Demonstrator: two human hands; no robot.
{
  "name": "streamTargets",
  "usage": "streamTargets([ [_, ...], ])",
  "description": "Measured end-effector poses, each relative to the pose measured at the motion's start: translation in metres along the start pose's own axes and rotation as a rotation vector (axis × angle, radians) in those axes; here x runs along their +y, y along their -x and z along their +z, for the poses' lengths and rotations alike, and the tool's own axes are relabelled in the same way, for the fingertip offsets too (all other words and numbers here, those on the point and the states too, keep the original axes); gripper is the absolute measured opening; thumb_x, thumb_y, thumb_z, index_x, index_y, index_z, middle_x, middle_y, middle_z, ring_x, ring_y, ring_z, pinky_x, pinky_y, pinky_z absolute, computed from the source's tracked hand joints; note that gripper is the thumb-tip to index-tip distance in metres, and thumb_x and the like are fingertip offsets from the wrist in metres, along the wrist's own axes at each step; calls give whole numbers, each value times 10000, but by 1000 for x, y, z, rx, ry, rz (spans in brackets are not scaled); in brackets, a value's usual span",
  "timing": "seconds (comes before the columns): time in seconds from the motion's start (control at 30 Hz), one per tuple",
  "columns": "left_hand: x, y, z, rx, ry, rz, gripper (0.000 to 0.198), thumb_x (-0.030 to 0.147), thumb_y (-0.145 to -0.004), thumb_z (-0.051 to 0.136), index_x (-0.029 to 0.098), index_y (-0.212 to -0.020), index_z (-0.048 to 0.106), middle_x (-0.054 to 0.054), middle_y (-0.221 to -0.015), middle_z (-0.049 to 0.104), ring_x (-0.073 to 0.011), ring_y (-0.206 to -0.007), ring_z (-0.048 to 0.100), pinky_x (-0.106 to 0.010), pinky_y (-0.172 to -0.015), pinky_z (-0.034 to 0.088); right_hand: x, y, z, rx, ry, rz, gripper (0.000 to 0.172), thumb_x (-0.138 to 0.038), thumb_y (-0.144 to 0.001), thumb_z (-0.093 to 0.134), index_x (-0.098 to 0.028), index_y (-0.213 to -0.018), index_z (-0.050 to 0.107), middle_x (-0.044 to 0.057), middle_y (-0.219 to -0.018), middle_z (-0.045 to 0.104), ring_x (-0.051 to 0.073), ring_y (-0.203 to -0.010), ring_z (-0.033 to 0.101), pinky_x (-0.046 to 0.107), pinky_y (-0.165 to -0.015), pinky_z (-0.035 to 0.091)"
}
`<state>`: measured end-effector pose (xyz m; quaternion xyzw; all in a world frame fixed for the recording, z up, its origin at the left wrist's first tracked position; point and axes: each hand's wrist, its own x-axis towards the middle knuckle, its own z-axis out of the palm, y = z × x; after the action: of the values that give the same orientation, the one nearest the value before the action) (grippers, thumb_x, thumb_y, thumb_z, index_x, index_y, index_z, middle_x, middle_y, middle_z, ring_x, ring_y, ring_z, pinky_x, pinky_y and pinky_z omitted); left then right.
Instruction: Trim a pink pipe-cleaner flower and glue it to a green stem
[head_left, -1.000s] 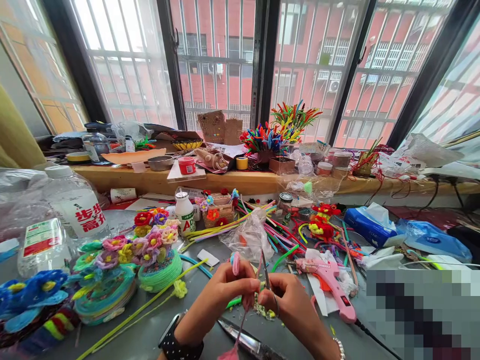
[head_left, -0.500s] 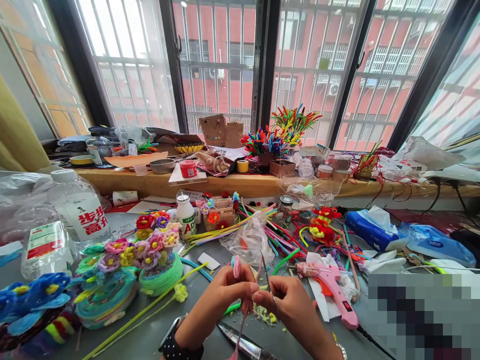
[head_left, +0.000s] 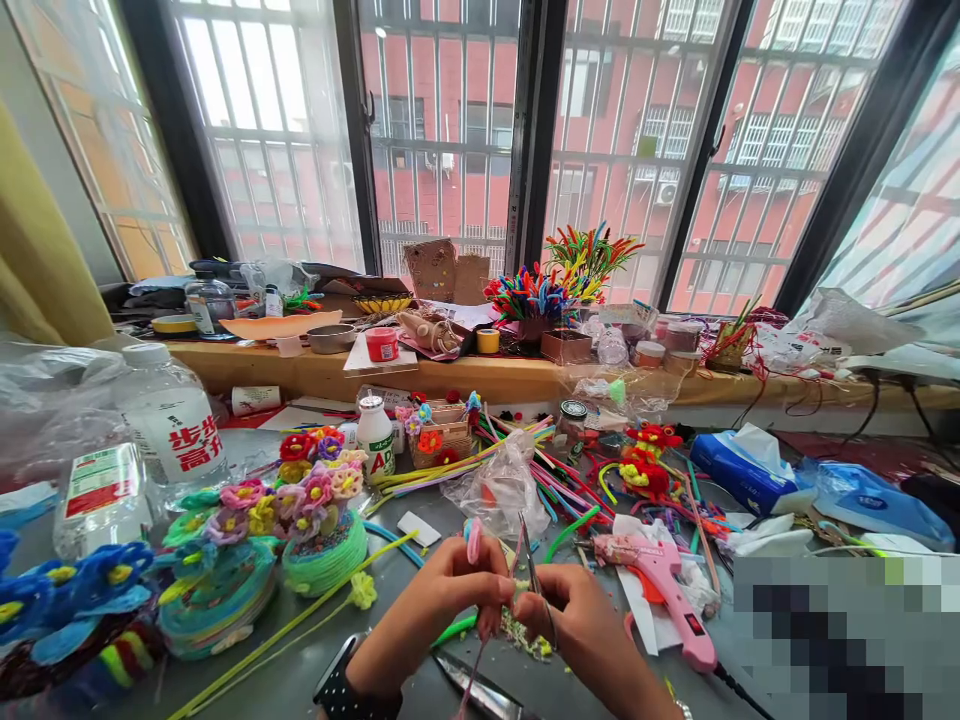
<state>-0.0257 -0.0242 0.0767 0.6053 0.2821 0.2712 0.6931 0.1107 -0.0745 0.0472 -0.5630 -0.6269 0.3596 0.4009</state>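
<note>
My left hand (head_left: pixel 442 598) pinches a pink pipe cleaner (head_left: pixel 475 540), whose looped top stands above my fingers while its tail hangs down toward the table edge. My right hand (head_left: pixel 577 615) is closed on thin metal tweezers (head_left: pixel 528 555) whose tips point up beside the pipe cleaner. The two hands meet over the grey table (head_left: pixel 315 650). Scissors (head_left: pixel 469 685) lie flat just below my hands. A black watch sits on my left wrist.
A pink glue gun (head_left: pixel 664 585) lies right of my hands. Yarn-wrapped baskets of pipe-cleaner flowers (head_left: pixel 300 510) stand at left, with water bottles (head_left: pixel 172 420) behind. Loose coloured pipe cleaners (head_left: pixel 525 460), a plastic bag (head_left: pixel 502 485), blue tissue packs (head_left: pixel 739 460) and a cluttered wooden sill (head_left: pixel 480 375) fill the back.
My hands have stayed together on the pipe cleaner and tweezers, with only small finger shifts. The view has tilted up slightly, so everything sits a little lower.
</note>
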Motion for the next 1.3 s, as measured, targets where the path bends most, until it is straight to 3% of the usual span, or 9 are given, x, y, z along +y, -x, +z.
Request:
streamTargets([
  [0.33, -4, -3, -4, 1, 28, 6, 155, 228, -551, 573, 139, -470, 476, 44, -362, 447, -68, -339, 400, -182, -381, 299, 4, 0, 2, 98, 103, 51, 592, -745, -581, 353, -170, -446, 312, -39, -467, 278, 88, -468, 256, 222, -426, 167],
  [0.6, -3, -2, -5, -26, 38, 13, 164, 228, -581, 594, 128, -490, 500, 34, -384, 469, -66, -354, 415, -179, -389, 312, 1, 1, -3, -11, 15, -19, 655, -802, -540, 272, -158, -472, 375, -33, -486, 317, 90, -476, 277, 208, -427, 204],
  [0.8, 3, 2, -9, -68, 60, 4, 166, 244, -620, 602, 117, -540, 532, 24, -421, 488, -72, -390, 437, -181, -409, 326, -9, 6, -8, -86, -78, -84, 656, -777, -594, 242, -152, -539, 435, -18, -537, 368, 109, -524, 336, 204, -455, 248],
  [1.3, 4, 3, -7, -108, 90, -9, 164, 231, -628, 590, 109, -530, 541, 22, -399, 490, -72, -357, 434, -182, -394, 330, -9, 5, -12, -38, 109, -105, 641, -793, -573, 233, -166, -489, 338, -39, -512, 280, 91, -489, 249, 214, -432, 194],
])
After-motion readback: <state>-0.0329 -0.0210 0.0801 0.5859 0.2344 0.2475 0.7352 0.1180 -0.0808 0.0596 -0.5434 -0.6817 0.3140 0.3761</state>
